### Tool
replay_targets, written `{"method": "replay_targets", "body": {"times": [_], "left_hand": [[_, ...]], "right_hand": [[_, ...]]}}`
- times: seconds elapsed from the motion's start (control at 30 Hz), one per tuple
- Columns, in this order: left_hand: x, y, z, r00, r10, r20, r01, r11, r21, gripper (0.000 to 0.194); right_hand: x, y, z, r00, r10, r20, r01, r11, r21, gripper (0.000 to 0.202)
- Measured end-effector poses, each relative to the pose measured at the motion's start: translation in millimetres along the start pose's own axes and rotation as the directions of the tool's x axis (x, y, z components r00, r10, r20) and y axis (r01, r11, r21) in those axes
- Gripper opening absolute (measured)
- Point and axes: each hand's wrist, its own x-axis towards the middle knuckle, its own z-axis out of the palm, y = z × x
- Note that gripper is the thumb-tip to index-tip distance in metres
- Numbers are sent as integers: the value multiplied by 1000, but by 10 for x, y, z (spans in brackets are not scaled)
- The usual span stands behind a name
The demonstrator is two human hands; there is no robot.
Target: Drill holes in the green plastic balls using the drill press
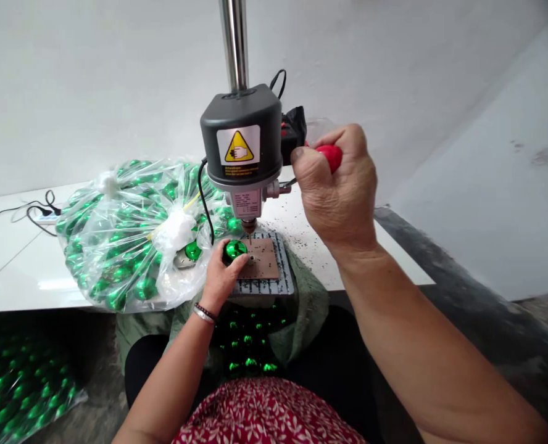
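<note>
My left hand (222, 271) is closed around a shiny green ball (235, 249), thumb and fingers on its sides. The ball is just left of the drill bit (250, 238), over a brown board (265, 259) that lies on the slotted metal base (284, 285). A small dark hole shows in the board beside my thumb. Higher up on the right, my right hand (336, 185) grips the red knob of the feed lever (331, 158). That lever comes out of the side of the drill press (240, 139), which carries a yellow warning label.
Clear plastic bags (130, 246) full of green balls crowd the white table (15, 277) at left. Another bag of balls (21, 382) lies below. More balls (250, 339) are in a green cloth (311, 308) at my lap. Dark shavings litter the table; a cable (202, 197) hangs beside the drill.
</note>
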Motion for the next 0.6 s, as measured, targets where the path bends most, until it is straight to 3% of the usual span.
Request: {"method": "replay_targets", "body": {"times": [0.17,0.33,0.47,0.6], "left_hand": [[48,-118,151,997,83,3,-83,994,67,47],[36,-165,158,993,116,32,-118,991,66,46],[19,-161,120,996,56,71,-55,998,-19,40],[25,-152,94,999,-22,40,24,997,-66,49]], "right_hand": [[11,36,-19,999,-36,16,37,999,-29,24],[8,67,-21,998,-45,37,46,999,-25,23],[38,42,-13,998,-58,19,60,995,-75,22],[196,-39,-1,999,-14,45,21,987,-157,25]]}}
